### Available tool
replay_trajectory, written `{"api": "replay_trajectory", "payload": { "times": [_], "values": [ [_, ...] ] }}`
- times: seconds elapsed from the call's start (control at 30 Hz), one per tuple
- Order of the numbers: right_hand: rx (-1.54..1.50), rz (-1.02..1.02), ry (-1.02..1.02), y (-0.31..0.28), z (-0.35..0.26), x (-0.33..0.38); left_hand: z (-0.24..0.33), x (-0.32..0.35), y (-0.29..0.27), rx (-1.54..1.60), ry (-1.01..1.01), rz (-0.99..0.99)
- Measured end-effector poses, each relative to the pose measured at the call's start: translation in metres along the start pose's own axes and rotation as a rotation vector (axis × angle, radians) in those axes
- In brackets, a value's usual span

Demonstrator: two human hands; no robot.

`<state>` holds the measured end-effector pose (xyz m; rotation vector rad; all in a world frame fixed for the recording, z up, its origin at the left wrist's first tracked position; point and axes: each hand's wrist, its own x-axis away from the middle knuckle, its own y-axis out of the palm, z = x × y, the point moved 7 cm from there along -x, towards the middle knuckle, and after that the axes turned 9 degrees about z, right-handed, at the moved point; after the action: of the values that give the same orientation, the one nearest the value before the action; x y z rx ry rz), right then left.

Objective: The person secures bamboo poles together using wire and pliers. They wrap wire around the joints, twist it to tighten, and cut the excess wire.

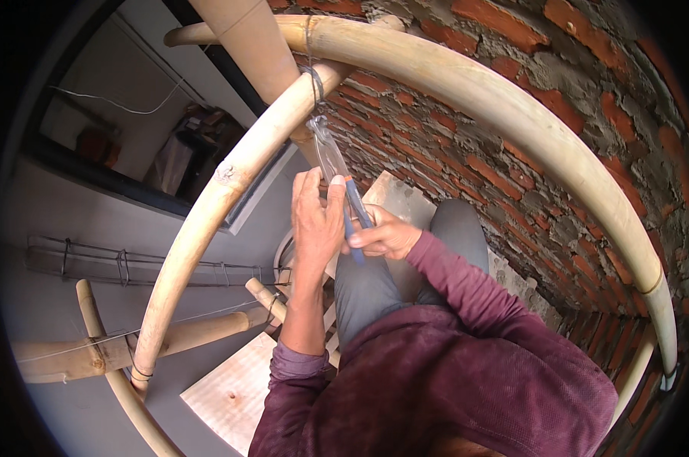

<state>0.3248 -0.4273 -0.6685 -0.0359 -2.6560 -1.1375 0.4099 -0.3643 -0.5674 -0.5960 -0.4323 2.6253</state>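
Note:
My right hand [385, 233] grips long pincers [332, 152] by their blue handles. The pincers slant up, slightly smeared by motion, with their jaws at a dark wire tie [315, 82] on a bamboo crossing. Close against the left side of the tool is my left hand [316, 217]. Its fingers point up, loosely bent and apart from the thumb, whose tip lies beside the pincers. The tie loops round a bamboo pole [226, 169] that comes up from the lower left and meets a curved upper pole [466, 72].
A rough brick wall [588, 221] rises on the right. Thick bamboo [249, 34] crosses at the top, by a dark-framed window opening [124, 99]. Lower left are a bamboo rail [200, 335], a wire-bound steel cage [124, 263] and a pale board [234, 388]. My legs [363, 293] are below my hands.

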Motion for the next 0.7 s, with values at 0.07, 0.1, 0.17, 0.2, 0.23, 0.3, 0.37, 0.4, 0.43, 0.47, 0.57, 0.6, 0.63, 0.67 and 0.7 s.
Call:
{"api": "replay_trajectory", "payload": {
  "times": [0.07, 0.1, 0.17, 0.2, 0.23, 0.3, 0.37, 0.4, 0.43, 0.47, 0.57, 0.6, 0.63, 0.67, 0.7],
  "values": [
    [-0.329, -0.379, 0.072, 0.005, -0.002, 0.008, 0.021, 0.002, -0.004, -0.145, 0.116, -0.065],
    [-0.488, -0.576, 0.115, 0.011, -0.005, 0.012, 0.020, 0.001, -0.007, -0.135, 0.114, 0.006],
    [-0.497, -0.608, 0.064, 0.005, -0.005, 0.009, 0.011, -0.002, -0.003, -0.112, 0.112, 0.143],
    [-0.507, -0.608, 0.069, 0.010, -0.002, 0.007, -0.023, -0.007, 0.011, 0.266, -0.019, 0.099],
    [-0.516, -0.599, 0.061, 0.011, -0.002, 0.007, -0.027, -0.012, 0.026, 0.499, -0.162, -0.070],
    [-0.334, -0.516, -0.081, 0.014, -0.013, 0.007, -0.022, -0.009, 0.052, 0.956, -0.455, -0.414],
    [-0.034, -0.319, -0.215, 0.008, -0.020, 0.001, -0.033, -0.012, 0.048, 0.803, -0.391, -0.286],
    [0.176, -0.149, -0.281, -0.005, -0.026, -0.001, -0.034, -0.013, 0.047, 0.638, -0.338, -0.195],
    [0.386, 0.023, -0.339, -0.018, -0.032, -0.002, -0.033, -0.013, 0.044, 0.472, -0.283, -0.103],
    [0.273, 0.149, -0.218, -0.028, -0.027, -0.005, -0.031, -0.014, 0.039, 0.283, -0.243, -0.033],
    [-0.321, -0.299, 0.144, -0.011, -0.012, 0.001, -0.032, -0.009, 0.038, 0.240, -0.159, -0.056],
    [-0.504, -0.495, 0.130, -0.012, -0.011, 0.003, -0.007, -0.001, 0.043, 0.460, -0.334, -0.223],
    [-0.498, -0.503, 0.068, -0.010, -0.008, -0.005, -0.009, -0.002, 0.044, 0.630, -0.393, -0.219],
    [-0.491, -0.509, 0.003, -0.007, -0.004, -0.012, -0.012, -0.004, 0.047, 0.801, -0.451, -0.216],
    [-0.481, -0.517, -0.057, -0.003, -0.005, -0.016, -0.015, -0.005, 0.048, 0.976, -0.504, -0.207]
  ]
}}
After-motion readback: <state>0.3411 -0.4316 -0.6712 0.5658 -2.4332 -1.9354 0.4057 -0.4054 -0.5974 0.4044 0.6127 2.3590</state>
